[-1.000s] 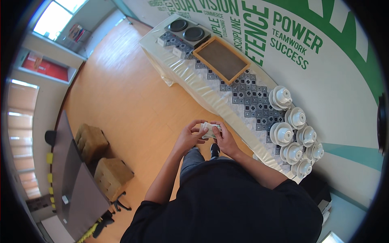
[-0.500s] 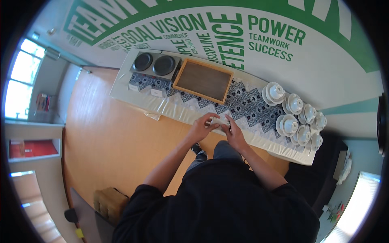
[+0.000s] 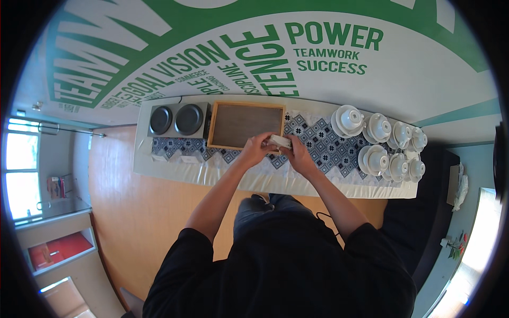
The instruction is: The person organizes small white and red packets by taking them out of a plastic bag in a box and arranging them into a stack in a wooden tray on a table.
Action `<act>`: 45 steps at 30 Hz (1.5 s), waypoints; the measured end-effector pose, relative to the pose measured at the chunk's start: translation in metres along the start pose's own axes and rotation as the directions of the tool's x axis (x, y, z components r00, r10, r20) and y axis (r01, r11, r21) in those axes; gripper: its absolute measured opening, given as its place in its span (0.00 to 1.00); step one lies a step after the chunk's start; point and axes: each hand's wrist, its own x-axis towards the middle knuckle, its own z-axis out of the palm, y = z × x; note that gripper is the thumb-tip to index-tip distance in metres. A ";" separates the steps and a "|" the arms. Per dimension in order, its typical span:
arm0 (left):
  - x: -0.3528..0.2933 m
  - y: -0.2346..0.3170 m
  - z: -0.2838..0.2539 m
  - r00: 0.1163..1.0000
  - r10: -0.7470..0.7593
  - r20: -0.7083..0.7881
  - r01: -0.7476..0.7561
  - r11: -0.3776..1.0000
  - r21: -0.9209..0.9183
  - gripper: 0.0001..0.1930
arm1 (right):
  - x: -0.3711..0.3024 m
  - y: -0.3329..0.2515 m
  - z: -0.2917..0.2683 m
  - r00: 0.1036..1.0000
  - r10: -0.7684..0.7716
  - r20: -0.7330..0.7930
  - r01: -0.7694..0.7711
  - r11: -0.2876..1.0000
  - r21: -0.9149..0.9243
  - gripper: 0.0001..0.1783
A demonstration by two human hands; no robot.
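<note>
Both hands meet over the front edge of a wooden-framed tray [image 3: 241,123] with a dark base. Between them is a small white packet or box [image 3: 280,141]; its exact kind is too small to make out. My left hand [image 3: 256,149] grips its left end, with thumb and fingers bent round it. At the other end, my right hand [image 3: 299,157] pinches it from the right and below. Beneath the hands runs a black-and-white patterned table runner [image 3: 307,135] on a table with a white cloth [image 3: 233,179].
A two-plate electric stove [image 3: 204,114] stands left of the tray. Two small white cards [image 3: 189,159] lie in front of it. Several white cups on saucers [image 3: 348,120] fill the table's right end. Behind the table rises a wall [image 3: 371,100] with green lettering.
My hands have moved up and forward with the white packet, from the table's front edge to the tray's edge. The head view has turned, so the table now lies level.
</note>
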 end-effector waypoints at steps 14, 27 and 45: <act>0.119 -0.080 -0.005 0.964 0.004 -0.266 0.013 0.998 0.062 0.30 | 0.132 0.069 0.043 0.998 0.031 0.063 -0.018 0.979 -0.203 0.27; 0.124 -0.087 0.003 0.944 0.006 -0.330 0.012 0.998 0.055 0.30 | 0.134 0.062 0.062 0.968 0.248 -0.025 -0.236 0.880 -0.413 0.32; 0.127 -0.102 -0.005 0.920 0.073 -0.385 -0.110 0.991 -0.075 0.25 | 0.132 0.062 0.058 0.948 0.140 -0.287 -0.205 0.955 -0.214 0.22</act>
